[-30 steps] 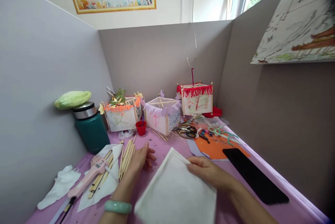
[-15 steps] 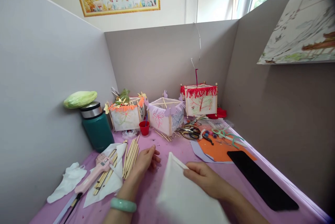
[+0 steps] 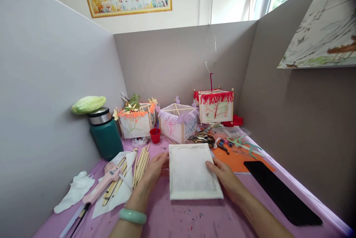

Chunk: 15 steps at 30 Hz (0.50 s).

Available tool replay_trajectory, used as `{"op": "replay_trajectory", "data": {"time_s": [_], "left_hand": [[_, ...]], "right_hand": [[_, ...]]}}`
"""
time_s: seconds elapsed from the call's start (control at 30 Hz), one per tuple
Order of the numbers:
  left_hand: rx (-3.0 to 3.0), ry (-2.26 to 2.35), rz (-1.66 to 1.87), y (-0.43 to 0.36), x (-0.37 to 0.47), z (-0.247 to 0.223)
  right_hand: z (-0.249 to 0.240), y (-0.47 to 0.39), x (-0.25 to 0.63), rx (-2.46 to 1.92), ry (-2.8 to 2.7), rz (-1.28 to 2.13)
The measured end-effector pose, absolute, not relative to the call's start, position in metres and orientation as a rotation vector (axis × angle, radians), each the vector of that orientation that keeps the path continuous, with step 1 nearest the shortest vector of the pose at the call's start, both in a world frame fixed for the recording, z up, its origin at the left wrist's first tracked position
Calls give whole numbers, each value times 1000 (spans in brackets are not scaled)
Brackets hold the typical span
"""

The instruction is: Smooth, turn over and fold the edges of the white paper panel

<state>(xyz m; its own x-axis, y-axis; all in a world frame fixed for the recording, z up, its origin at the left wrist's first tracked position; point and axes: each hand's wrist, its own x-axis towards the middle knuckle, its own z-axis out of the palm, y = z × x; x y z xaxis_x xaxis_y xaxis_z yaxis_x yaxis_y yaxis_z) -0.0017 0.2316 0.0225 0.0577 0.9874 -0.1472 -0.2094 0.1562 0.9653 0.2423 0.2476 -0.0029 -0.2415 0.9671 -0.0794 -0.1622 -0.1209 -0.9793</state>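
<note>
A white paper-like panel [image 3: 193, 175] with raised, folded edges is held tilted above the purple tabletop. My right hand [image 3: 222, 173] grips its right edge, thumb on the front face and fingers behind. At the left edge is my left hand [image 3: 158, 165], fingers curled against the side and partly hidden behind it. A green bangle [image 3: 132, 216] circles my left wrist. Thin wooden sticks [image 3: 141, 165] lie just left of that hand. Beyond the panel stands a lantern with purple fringe [image 3: 178, 123].
On the left are a pink glue gun [image 3: 102, 184], white cloth scraps [image 3: 75, 191] and a teal flask [image 3: 105, 134] topped by a pale green vegetable [image 3: 89, 105]. Behind sit a red cup [image 3: 155, 136], an orange-fringed lantern [image 3: 136, 126] and a red-fringed one [image 3: 217, 108]. Rightward lie scissors [image 3: 204, 139], orange sheet [image 3: 236, 162] and black slab [image 3: 280, 191].
The white panel has swung upward and squared up toward me, now spanning between both hands. My left hand, free before, has come to its left edge; my right hand still grips it.
</note>
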Motion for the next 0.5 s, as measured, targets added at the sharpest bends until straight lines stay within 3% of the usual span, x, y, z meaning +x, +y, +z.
{"op": "replay_trajectory", "data": {"time_s": [0.23,0.4,0.5], "left_hand": [[1045,1183,1063,227,6,17],[1053,1209,1032,229,8,12],[1011,1228,1043,233,4,10]], "right_hand": [[4,247,248,-1090,-1339,1440],[-3,249,254,-1091,-1715,1566],[7,245,266,-1064,-1630,1584]]}}
